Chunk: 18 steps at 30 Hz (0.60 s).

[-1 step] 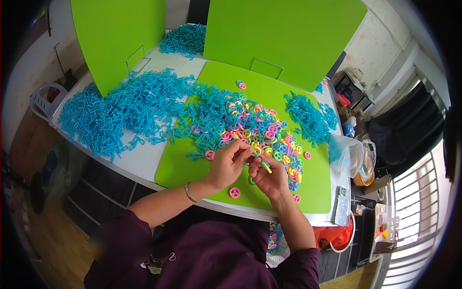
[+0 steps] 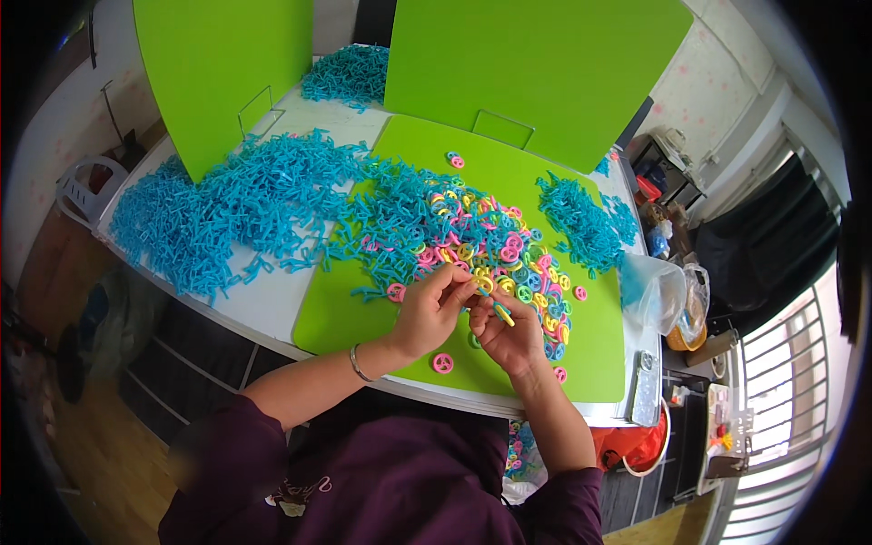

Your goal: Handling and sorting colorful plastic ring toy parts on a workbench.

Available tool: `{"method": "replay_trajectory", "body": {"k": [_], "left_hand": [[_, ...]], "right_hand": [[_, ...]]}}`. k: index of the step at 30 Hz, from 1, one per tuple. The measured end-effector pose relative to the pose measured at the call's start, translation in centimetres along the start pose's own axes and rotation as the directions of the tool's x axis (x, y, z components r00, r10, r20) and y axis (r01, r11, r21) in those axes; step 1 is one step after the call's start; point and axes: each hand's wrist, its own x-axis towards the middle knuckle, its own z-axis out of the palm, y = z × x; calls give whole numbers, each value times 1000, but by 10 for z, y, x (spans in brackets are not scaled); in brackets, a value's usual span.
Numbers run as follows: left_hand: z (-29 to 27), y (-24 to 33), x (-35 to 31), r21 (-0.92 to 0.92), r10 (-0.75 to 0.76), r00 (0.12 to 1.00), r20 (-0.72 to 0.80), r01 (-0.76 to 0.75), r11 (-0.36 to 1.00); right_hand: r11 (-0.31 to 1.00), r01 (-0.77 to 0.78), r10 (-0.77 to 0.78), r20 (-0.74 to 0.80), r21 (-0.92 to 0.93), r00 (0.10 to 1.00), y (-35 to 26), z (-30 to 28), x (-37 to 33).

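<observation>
My left hand [image 2: 431, 311] and my right hand [image 2: 510, 338] are close together over the front of the green board, fingertips pinched. Between them is a small blue plastic stick [image 2: 485, 292], its left end at my left fingertips. A yellow plastic ring [image 2: 504, 315], seen nearly edge-on, sits at the stick's other end in my right fingers. How the two join is hidden by the fingers. Just beyond lies a mixed pile of small wheels [image 2: 504, 259] in pink, yellow, green and blue. One pink wheel [image 2: 442, 363] lies apart, near my left wrist.
Blue forked plastic pieces [image 2: 263, 200] are heaped at left, with smaller heaps at right [image 2: 581, 222] and far back [image 2: 347, 74]. Two green panels [image 2: 536, 73] [image 2: 227, 73] stand upright behind. A clear plastic container [image 2: 652, 292] stands at the table's right edge.
</observation>
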Motion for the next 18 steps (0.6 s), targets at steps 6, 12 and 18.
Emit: {"method": "replay_trajectory", "body": {"k": [6,12,18], "left_hand": [[2,1,-1,130,126,992,-15,-123,984],[8,-4,-3,-30,59,990,-126,-63,998],[6,-15,-2,-225,-63,998,-23,56,973]], "right_hand": [[975,133,-117,98,-181,988,3,0,-2],[832,374,-319,198,-409,927,14,0,-3],[984,144,-136,77,-102,988,11,5,-1]]}}
